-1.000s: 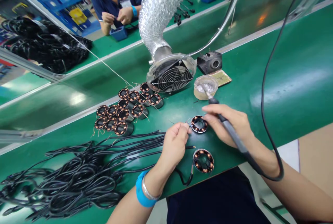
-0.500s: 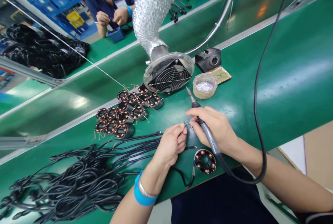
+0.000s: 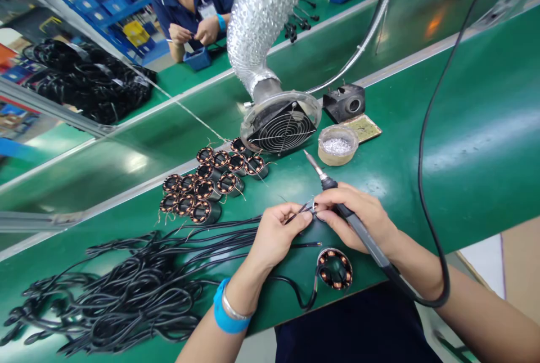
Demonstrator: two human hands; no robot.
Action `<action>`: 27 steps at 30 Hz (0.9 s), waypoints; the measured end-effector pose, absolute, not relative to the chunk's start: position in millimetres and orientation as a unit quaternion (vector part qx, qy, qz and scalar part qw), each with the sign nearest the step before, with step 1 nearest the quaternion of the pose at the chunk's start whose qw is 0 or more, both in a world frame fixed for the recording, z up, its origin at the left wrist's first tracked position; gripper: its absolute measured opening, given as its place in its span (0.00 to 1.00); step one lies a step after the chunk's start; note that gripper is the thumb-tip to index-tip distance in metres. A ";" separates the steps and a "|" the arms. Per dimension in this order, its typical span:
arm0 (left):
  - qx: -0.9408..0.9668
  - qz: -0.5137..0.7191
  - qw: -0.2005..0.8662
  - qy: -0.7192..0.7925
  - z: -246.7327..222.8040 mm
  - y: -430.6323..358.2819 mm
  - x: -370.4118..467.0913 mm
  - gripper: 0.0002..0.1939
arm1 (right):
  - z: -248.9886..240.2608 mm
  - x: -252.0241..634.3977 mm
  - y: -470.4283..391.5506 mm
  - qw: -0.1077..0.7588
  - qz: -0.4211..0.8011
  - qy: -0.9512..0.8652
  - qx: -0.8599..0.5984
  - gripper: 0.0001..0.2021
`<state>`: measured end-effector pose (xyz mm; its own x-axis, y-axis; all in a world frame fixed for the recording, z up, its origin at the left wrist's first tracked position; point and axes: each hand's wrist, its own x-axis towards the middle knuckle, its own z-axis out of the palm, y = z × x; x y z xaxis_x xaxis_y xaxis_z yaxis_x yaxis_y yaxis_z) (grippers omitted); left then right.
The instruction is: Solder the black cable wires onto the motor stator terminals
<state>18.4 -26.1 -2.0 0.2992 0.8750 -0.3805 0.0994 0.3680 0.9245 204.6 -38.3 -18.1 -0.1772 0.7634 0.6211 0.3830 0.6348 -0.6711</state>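
Observation:
My left hand (image 3: 274, 234) is closed on thin dark wires (image 3: 297, 214), pinched between thumb and fingers with their ends pointing up and right. In my right hand (image 3: 369, 214) lies a soldering iron (image 3: 366, 242), its bare metal tip pointing up and left, away from the wires. The right thumb and fingertips also meet at the wire ends; what they pinch is too small to make out. Below my hands, a wound copper motor stator (image 3: 348, 261) rests near the table edge, with a black cable (image 3: 291, 279) joined to it.
Several stators (image 3: 206, 212) stand grouped at left, above a heap of black cables (image 3: 126, 290). A fume extractor (image 3: 283, 129) hangs ahead. Beside it are a round tub of silvery bits (image 3: 337, 152), a sponge tray (image 3: 368, 129) and an iron holder (image 3: 345, 103). A co-worker (image 3: 196, 11) sits across.
The whole view has shifted slightly. My left fingers have opened out from a tighter fist, showing more of the wires. My right fingertips have come together at the wire ends.

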 end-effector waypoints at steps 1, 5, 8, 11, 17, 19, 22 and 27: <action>0.473 0.296 0.655 0.510 -3.1 -26.5 18.3 0.19 | -18.4 205.1 -37.9 0.511 0.188 -0.745 -0.385 0.12; 0.440 0.305 0.668 0.517 -7.1 -25.3 14.9 0.18 | -19.6 206.2 -38.0 0.513 0.195 -0.743 -0.382 0.13; 0.447 0.314 0.638 0.543 -7.6 -23.2 14.5 0.16 | -19.5 204.1 -38.8 0.514 0.195 -0.741 -0.385 0.14; 0.477 0.321 0.604 0.552 -4.4 -22.0 17.6 0.14 | -18.6 200.9 -39.2 0.514 0.183 -0.740 -0.394 0.14; 0.515 0.327 0.578 0.542 0.5 -21.8 20.9 0.11 | -13.9 201.5 -36.5 0.488 0.182 -0.741 -0.425 0.16; 0.538 0.328 0.561 0.537 -1.1 -22.6 20.4 0.10 | -10.0 202.9 -33.8 0.461 0.198 -0.756 -0.421 0.17; 0.571 0.341 0.520 0.536 -3.9 -26.4 20.4 0.09 | -5.6 201.9 -30.7 0.439 0.219 -0.776 -0.396 0.16; 0.570 0.327 0.515 0.550 -4.1 -42.2 23.2 0.13 | -12.5 190.1 -32.2 0.449 0.123 -0.777 -0.423 0.12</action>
<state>23.2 -42.2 -4.1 0.1808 0.9641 -0.1946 0.2912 0.1365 0.9469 190.1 -32.2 -12.5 -0.2378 0.7688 0.5937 0.5472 0.6110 -0.5720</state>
